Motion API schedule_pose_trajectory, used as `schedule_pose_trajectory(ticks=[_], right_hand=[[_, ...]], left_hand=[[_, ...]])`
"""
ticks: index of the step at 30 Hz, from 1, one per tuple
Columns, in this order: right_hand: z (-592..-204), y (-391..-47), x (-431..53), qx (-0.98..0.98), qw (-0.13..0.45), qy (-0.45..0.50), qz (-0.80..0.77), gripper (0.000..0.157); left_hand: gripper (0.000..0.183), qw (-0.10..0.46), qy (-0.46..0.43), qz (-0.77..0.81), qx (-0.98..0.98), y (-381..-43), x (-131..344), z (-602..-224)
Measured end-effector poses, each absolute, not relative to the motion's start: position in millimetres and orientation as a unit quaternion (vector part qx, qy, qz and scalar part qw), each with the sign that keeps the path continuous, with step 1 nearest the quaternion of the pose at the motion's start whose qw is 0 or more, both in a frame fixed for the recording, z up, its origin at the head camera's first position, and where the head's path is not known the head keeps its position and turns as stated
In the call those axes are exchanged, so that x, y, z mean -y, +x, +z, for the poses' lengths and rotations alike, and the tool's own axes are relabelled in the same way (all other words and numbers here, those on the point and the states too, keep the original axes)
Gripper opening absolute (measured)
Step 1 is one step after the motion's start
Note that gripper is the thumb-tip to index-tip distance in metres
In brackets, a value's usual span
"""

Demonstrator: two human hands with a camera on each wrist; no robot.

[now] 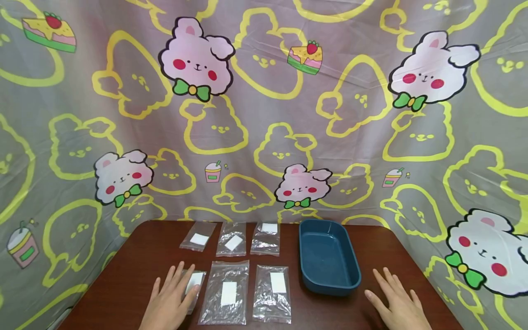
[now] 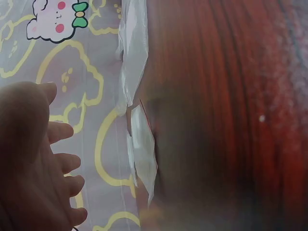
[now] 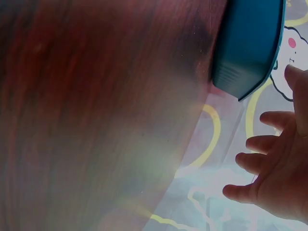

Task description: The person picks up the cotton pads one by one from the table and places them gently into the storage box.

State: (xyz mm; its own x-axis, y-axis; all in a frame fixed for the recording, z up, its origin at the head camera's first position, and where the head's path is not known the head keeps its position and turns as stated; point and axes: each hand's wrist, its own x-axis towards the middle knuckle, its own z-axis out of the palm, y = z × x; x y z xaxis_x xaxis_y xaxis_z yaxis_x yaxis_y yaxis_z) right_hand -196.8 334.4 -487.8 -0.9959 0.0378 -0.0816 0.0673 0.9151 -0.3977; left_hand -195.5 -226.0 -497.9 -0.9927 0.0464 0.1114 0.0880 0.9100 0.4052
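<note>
My left hand [image 1: 170,298] is spread with straight fingers at the front left, partly covering a small clear plastic bag [image 1: 195,280] with a white label. In the left wrist view the fingers hold nothing. To its right lie a larger clear zip bag [image 1: 214,302] and another labelled bag [image 1: 264,298]. Three more clear bags, the left [image 1: 201,230], middle [image 1: 236,229] and right [image 1: 264,245] ones, form a back row. On the right, my right hand [image 1: 393,300] is spread with nothing in it, beside a dark blue tray [image 1: 330,290]. What the bags contain is unclear.
A dark brown wooden table [image 1: 119,284] carries everything. Behind it and along both sides hangs a grey curtain [image 1: 255,156] printed with yellow outlines and white rabbit heads. The blue tray stands between the bags and my right hand.
</note>
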Motion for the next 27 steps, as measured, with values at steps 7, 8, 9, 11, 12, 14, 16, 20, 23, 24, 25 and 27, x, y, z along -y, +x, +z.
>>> schedule_pose_trajectory(ticks=[7,8,9,11,12,14,16,20,23,24,25,27], right_hand=[[-488,-200,-329,-0.977,0.03,0.027,-0.208,0.101],[-488,-201,-328,-0.977,0.029,0.027,-0.208,0.101],[-488,-202,-326,-0.977,0.027,0.027,-0.21,0.101],[-488,-203,-323,-0.976,0.027,0.027,-0.215,0.1],[-487,-204,-321,-0.974,0.028,0.028,-0.221,0.1],[-487,-205,-318,-0.972,0.028,0.024,-0.233,0.098],[-487,-206,-315,-0.968,0.028,0.02,-0.247,0.097],[-487,-209,-310,-0.962,0.022,0.014,-0.27,0.095],[-487,-212,-306,-0.956,0.02,0.015,-0.291,0.095],[-488,-213,-304,-0.954,0.021,0.017,-0.3,0.095],[-488,-214,-302,-0.951,0.022,0.019,-0.309,0.095],[-489,-215,-298,-0.946,0.025,0.021,-0.322,0.095]], left_hand=[[0.072,0.034,-0.022,-0.213,0.976,-198,227,-502],[0.073,0.03,-0.021,-0.217,0.975,-198,227,-503],[0.073,0.028,-0.022,-0.221,0.975,-198,228,-504],[0.072,0.026,-0.025,-0.228,0.973,-198,228,-505],[0.072,0.026,-0.027,-0.232,0.972,-199,229,-506],[0.071,0.027,-0.032,-0.239,0.97,-199,230,-508],[0.071,0.026,-0.037,-0.247,0.968,-200,230,-509],[0.072,0.01,-0.046,-0.283,0.958,-202,230,-511],[0.072,-0.001,-0.053,-0.303,0.952,-204,230,-513],[0.071,-0.005,-0.053,-0.305,0.951,-205,230,-514],[0.071,-0.008,-0.055,-0.306,0.95,-206,230,-516],[0.071,-0.018,-0.058,-0.314,0.947,-206,231,-519]])
